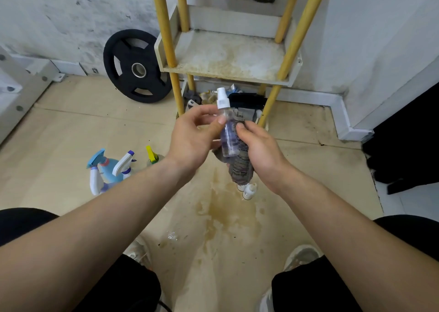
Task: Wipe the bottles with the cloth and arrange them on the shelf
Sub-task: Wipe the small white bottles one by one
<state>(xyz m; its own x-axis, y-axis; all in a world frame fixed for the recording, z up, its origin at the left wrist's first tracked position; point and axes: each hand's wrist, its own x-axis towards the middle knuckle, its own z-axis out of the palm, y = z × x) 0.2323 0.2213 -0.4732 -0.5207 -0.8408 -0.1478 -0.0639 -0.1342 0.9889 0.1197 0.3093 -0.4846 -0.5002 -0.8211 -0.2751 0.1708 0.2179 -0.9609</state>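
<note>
One clear spray bottle (228,136) with a white pump top stands nearly upright at the centre of view, held in the air by both hands. The left hand (192,138) pinches its upper part with thumb and fingers. The right hand (260,150) grips a striped cloth (241,169) against the bottle's side, its tail hanging toward 6 o'clock. Small white bottles (249,190) sit on the floor (71,126) just below that tail. At 12 o'clock stands the shelf (228,55), its board stained. Several trigger bottles (111,169) cluster at 8 o'clock, and a black weight plate (136,66) leans at 11 o'clock.
</note>
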